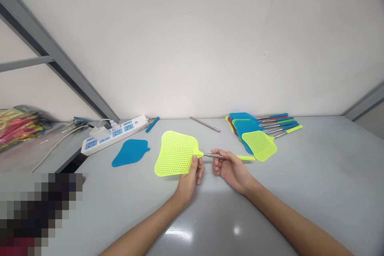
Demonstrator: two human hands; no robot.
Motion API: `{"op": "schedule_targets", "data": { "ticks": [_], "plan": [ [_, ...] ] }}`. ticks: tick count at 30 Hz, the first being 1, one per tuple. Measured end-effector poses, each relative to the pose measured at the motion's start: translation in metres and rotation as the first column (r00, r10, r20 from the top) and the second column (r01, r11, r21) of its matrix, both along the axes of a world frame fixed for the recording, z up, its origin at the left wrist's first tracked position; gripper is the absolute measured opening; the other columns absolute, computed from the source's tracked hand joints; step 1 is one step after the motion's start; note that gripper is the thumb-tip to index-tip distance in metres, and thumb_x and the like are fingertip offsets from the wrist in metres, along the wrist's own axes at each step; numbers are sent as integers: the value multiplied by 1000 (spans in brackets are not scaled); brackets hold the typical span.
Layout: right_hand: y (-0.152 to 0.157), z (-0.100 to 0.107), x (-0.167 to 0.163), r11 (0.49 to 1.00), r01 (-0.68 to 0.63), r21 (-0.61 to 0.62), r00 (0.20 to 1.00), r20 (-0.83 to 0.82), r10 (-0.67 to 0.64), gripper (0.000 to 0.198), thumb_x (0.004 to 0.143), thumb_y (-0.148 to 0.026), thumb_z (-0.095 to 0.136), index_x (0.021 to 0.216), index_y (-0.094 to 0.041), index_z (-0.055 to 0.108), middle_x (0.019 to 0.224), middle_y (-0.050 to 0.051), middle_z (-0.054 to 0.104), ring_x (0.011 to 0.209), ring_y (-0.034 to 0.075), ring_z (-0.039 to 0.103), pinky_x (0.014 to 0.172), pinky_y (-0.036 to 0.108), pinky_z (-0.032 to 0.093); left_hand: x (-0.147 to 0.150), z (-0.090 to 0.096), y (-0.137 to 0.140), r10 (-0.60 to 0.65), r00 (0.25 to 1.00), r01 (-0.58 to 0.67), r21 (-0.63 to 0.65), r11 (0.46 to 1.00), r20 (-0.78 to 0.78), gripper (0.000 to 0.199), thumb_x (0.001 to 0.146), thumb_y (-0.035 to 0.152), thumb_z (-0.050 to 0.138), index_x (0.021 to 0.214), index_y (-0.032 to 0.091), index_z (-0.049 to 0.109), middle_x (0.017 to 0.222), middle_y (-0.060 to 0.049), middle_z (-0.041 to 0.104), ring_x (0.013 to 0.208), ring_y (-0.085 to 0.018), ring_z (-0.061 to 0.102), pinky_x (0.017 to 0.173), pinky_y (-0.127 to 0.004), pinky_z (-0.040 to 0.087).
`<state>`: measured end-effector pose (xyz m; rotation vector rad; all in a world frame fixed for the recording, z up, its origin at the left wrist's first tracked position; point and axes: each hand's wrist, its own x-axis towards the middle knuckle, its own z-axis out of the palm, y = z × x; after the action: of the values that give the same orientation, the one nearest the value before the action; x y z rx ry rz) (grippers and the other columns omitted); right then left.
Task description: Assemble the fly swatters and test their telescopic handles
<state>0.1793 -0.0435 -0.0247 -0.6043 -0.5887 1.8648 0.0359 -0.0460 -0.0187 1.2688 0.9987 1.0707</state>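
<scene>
A yellow-green fly swatter [177,154] is held level above the table, its perforated head to the left and its metal rod and yellow grip to the right. My left hand [192,174] pinches the neck of the head between thumb and fingers. Around the metal rod, my right hand [229,166] is closed, with the yellow grip sticking out beyond it. To the left lies a loose blue swatter head [131,153]. A separate metal rod [205,124] rests behind my hands, and a blue grip [152,124] lies near the wall.
At the right is a stack of swatters [244,128] in blue, red and yellow-green, grips pointing right. A white power strip [120,133] with plugs and a cable sits at the left. Bagged colourful items [22,126] lie beyond the table's left edge. A white wall stands behind.
</scene>
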Motion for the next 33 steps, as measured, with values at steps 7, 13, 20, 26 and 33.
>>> {"op": "schedule_targets", "data": {
  "ticks": [7, 13, 20, 26, 33],
  "plan": [
    [-4, -2, -7, 997, 71, 14, 997, 21, -71, 19, 74, -31, 49, 78, -15, 58, 55, 0, 48, 55, 10, 43, 53, 24, 30, 2, 1, -1, 23, 998, -23, 6, 1000, -53, 27, 81, 40, 32, 71, 18, 44, 46, 6, 34, 39, -7, 31, 45, -22, 28],
    [-13, 1, -17, 1000, 6, 30, 1000, 12, -7, 15, 72, -24, 53, 61, -17, 47, 52, -2, 45, 53, 9, 40, 52, 23, 29, 5, 7, -7, -27, 992, 40, 100, 994, -122, 30, 81, 35, 36, 56, 18, 38, 43, 6, 33, 40, -7, 31, 45, -22, 28],
    [-14, 8, -18, 999, -53, 2, 999, -10, 53, 11, 74, -22, 45, 69, -15, 51, 59, 1, 49, 55, 9, 42, 51, 22, 29, 4, 9, -7, -71, 976, 90, 81, 993, -207, 25, 80, 34, 37, 62, 18, 44, 47, 6, 40, 40, -7, 33, 46, -22, 29],
    [-11, 4, -16, 994, -109, -29, 993, -37, 108, 18, 73, -22, 43, 72, -12, 57, 59, 1, 46, 55, 8, 41, 51, 21, 30, 5, 7, -10, -40, 977, 52, 55, 997, -210, 24, 79, 36, 37, 65, 19, 45, 47, 6, 40, 40, -7, 35, 44, -22, 28],
    [-9, 5, -16, 990, -123, -75, 987, -115, 114, 16, 75, -25, 44, 73, -14, 55, 61, 1, 44, 53, 7, 35, 52, 20, 30, 11, 7, -7, -21, 999, 19, -59, 998, -38, 27, 79, 39, 36, 63, 18, 41, 44, 8, 34, 35, -5, 26, 36, -19, 24]
  ]
}}
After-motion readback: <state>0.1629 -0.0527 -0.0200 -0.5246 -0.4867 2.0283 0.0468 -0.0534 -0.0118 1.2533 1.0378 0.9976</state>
